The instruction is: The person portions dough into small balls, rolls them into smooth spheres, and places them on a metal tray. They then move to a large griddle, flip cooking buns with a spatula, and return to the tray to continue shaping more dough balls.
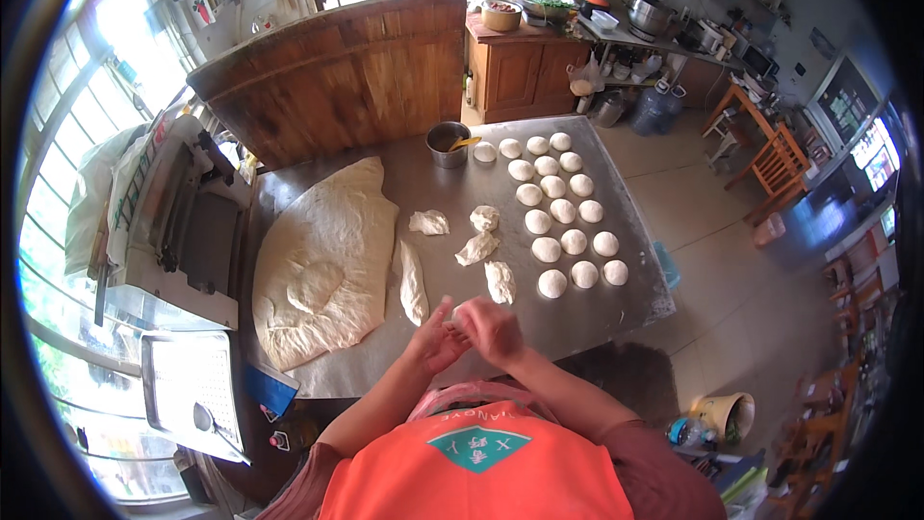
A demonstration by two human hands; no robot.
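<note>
At the near edge of a metal-topped table [447, 267], my left hand [435, 341] is turned palm up with its thumb raised. My right hand [493, 328], blurred and with curled fingers, meets it; a pale bit shows between them, too small to identify. Just beyond lie a long strip of dough [413, 283] and a rough dough piece [500, 282]. Further off are more torn pieces, including one dough lump [429, 222] and another [477, 248]. A big slab of dough [325, 260] spreads over the left side. Rows of round dough balls [562, 211] fill the right side.
A metal pot [447, 145] with a yellow-handled utensil stands at the table's far edge. Behind it rises an upright wooden board [339, 72]. A machine with a dark tray [206, 238] borders the table on the left. A bin [724, 415] stands on the floor at right.
</note>
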